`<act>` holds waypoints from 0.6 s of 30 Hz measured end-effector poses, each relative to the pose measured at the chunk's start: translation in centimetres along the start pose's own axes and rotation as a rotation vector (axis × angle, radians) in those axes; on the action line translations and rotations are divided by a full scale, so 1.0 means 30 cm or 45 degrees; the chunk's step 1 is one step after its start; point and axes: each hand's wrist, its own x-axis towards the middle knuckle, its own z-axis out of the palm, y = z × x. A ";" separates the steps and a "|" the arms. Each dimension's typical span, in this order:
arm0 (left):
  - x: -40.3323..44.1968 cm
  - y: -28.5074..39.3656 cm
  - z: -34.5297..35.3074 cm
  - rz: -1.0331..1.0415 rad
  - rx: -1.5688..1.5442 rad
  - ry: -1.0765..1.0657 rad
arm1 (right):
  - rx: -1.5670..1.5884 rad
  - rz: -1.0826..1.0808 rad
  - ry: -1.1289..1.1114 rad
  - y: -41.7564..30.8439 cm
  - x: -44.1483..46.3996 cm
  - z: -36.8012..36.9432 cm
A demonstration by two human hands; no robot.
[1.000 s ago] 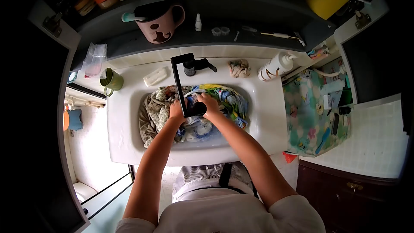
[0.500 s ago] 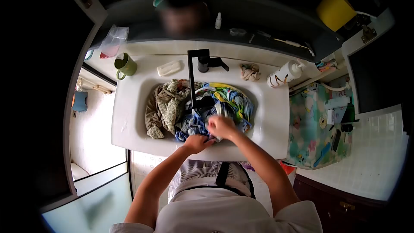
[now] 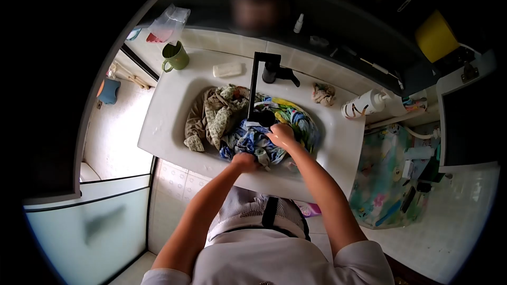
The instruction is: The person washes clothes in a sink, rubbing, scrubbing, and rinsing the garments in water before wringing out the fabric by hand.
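Wet laundry fills the white sink (image 3: 338, 142). A blue patterned garment (image 3: 244, 141) lies bunched in the middle, under the black faucet (image 3: 254, 87). My left hand (image 3: 244, 162) is closed on its near edge by the sink's front rim; its fingers are partly hidden and slightly blurred. My right hand (image 3: 281, 135) grips the cloth further back, just right of the faucet's spout end. To the left is a brown garment with floral trim (image 3: 211, 116). A yellow, green and blue cloth (image 3: 298, 116) curves along the right side of the basin.
A green mug (image 3: 176, 56) and a white soap bar (image 3: 227, 69) stand on the sink's back ledge. Right of the faucet lie a crumpled cloth (image 3: 323, 94) and a white pump bottle (image 3: 364, 104). A dark shelf (image 3: 338, 26) overhangs the back.
My right hand has moved away from my left, back toward the faucet, and the blue garment is spread more between them. The camera view has rotated and shifted.
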 end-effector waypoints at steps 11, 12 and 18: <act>0.101 -0.052 0.058 0.024 0.077 0.177 | 1.901 0.588 0.273 -0.001 -0.476 -0.257; 0.025 -0.036 0.005 0.042 0.080 0.129 | 1.814 0.586 0.191 0.081 -0.489 -0.252; -0.265 0.031 -0.153 0.108 -0.441 0.485 | 2.064 0.384 0.442 -0.001 -0.491 -0.455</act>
